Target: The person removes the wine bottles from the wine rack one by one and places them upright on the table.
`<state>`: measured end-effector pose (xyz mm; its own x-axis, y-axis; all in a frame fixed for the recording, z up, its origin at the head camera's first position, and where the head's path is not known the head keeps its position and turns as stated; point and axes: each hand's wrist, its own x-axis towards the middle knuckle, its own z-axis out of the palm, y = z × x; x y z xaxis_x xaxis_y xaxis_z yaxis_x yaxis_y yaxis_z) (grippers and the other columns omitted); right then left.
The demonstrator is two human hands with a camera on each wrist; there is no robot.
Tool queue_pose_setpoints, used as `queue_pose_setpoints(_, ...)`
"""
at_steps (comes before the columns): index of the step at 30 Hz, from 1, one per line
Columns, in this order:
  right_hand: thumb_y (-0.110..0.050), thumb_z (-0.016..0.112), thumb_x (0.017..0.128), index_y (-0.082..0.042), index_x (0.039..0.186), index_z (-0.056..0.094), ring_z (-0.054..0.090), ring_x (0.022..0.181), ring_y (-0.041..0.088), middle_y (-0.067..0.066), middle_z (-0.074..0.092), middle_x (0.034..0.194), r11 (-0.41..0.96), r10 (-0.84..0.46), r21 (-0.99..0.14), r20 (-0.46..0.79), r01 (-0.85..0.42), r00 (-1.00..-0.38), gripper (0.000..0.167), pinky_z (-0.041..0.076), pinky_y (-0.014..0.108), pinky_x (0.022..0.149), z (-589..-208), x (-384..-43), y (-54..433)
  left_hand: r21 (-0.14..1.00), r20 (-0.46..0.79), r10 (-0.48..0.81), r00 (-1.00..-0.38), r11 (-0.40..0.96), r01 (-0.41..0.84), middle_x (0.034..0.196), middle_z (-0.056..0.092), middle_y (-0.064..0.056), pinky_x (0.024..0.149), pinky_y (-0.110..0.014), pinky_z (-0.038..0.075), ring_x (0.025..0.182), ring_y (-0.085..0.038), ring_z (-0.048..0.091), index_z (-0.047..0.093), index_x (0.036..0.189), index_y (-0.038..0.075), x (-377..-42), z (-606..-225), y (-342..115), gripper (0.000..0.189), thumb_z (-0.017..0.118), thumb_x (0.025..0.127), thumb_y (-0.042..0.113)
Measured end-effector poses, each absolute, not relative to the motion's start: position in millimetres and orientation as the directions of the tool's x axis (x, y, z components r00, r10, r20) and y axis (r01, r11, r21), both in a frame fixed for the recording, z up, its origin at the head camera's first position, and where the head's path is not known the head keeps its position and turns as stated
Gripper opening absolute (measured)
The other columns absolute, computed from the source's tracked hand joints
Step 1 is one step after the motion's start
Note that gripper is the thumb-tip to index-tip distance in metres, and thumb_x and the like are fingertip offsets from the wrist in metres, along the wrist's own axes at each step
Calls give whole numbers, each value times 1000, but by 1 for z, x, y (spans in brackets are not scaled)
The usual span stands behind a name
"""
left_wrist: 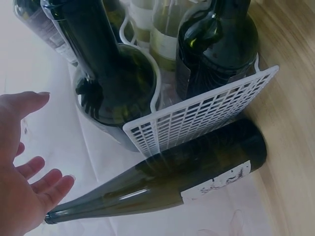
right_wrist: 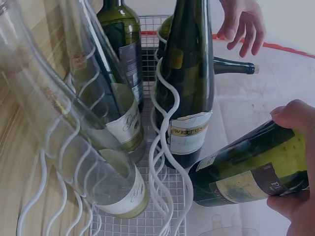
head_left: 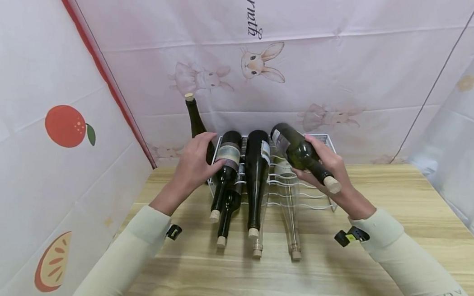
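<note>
Sleeves, two, pale, each with a small black device (head_left: 351,236) at the cuff, lie nearest the person. Table (head_left: 213,285), wood-grained, runs beneath everything. Bottles, lower row: one dark lower bottle (head_left: 225,221) at the left and two clear bottles (head_left: 292,221), corks toward the person. Bottles, upper row: a left upper bottle (head_left: 224,176) with a blue-and-cream label, and beside it a middle upper bottle (head_left: 257,178), white-labelled, its neck also pointing this way.

Right hand (head_left: 332,167), one: curled round a green bottle (head_left: 296,149), thumb on one side and fingers on the other. That bottle is tilted, cork toward the person, at the right of the upper row (from where I stand, I cannot tell whether it touches the wire). Left hand (head_left: 193,162), one: thumb spread wide of its fingers, just beside the left upper bottle; any contact, I cannot tell.

Rack (left_wrist: 206,110), white wire, wavy rails and mesh end panel, bears both rows. Standing bottle (left_wrist: 162,179), corked, is upright on the table just outside that panel. Backdrop (head_left: 338,78), pale pink, printed with rabbits, hangs farthest off.
</note>
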<state>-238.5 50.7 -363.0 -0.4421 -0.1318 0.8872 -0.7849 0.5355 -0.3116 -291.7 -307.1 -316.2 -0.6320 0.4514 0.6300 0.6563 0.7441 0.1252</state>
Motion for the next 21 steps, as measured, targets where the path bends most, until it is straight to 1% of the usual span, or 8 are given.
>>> queue_pose_setpoints(4, -12, 87, 68, 10, 136, 60, 68, 111, 51, 31, 67, 131, 531, -107, -315, 896, -787, -431, 76, 41, 8, 109, -358, -235, 48, 111, 635, 469, -614, 731, 674, 141, 60, -21, 113, -52, 48, 130, -38, 57, 53, 143, 0, -290, -315, -305, 77, 90, 81, 27)
queue_pose_setpoints(8, -5, 88, 62, 9, 134, 61, 69, 108, 50, 32, 68, 128, 529, -84, -326, 899, -784, -430, 78, 43, 7, 106, -354, -231, 47, 92, 634, 494, -595, 716, 692, 143, 58, -21, 113, -51, 49, 132, -38, 57, 51, 146, 2, -288, -314, -301, 80, 90, 81, 27)
queue_pose_setpoints(11, -2, 90, 60, 10, 134, 61, 70, 106, 49, 32, 68, 128, 521, -75, -339, 896, -784, -437, 81, 44, 6, 104, -353, -231, 48, 71, 641, 514, -570, 699, 711, 145, 58, -21, 113, -51, 49, 134, -38, 56, 50, 147, 2, -287, -315, -298, 83, 91, 80, 27)
queue_pose_setpoints(15, 1, 93, 58, 10, 136, 60, 70, 104, 44, 31, 69, 127, 512, -75, -347, 893, -786, -443, 85, 46, 6, 101, -352, -230, 49, 49, 653, 531, -540, 682, 730, 145, 58, -21, 113, -50, 50, 134, -39, 56, 49, 148, 1, -284, -314, -295, 86, 92, 78, 26)
queue_pose_setpoints(21, 5, 96, 55, 9, 134, 62, 72, 97, 40, 29, 72, 121, 530, -37, -382, 882, -757, -471, 86, 47, 3, 92, -342, -222, 44, 13, 662, 550, -509, 671, 742, 147, 56, -20, 109, -50, 53, 134, -38, 55, 47, 150, 3, -280, -311, -292, 86, 91, 80, 28)
